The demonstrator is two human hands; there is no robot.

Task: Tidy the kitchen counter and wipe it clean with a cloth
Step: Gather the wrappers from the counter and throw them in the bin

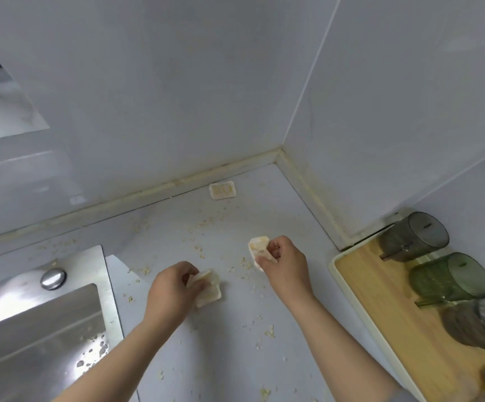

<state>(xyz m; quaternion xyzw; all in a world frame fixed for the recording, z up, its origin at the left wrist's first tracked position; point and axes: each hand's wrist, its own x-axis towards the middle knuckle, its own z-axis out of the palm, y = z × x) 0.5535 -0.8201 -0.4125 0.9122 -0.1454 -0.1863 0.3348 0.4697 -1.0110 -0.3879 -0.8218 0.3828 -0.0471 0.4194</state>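
Observation:
The grey kitchen counter (226, 340) is strewn with pale crumbs (247, 265). My left hand (171, 291) grips a small cream-coloured packet (210, 291) that lies on the counter. My right hand (283, 262) pinches a second cream packet (257, 246) just above the surface. A third packet (222, 191) lies flat near the back wall, apart from both hands. No cloth is in view.
A steel sink (41, 323) with a round knob (53, 278) sits at the left, crumbs on its rim. At the right a wooden tray (389, 309) carries three tinted glass mugs (450, 278) on their sides. White walls meet in the back corner.

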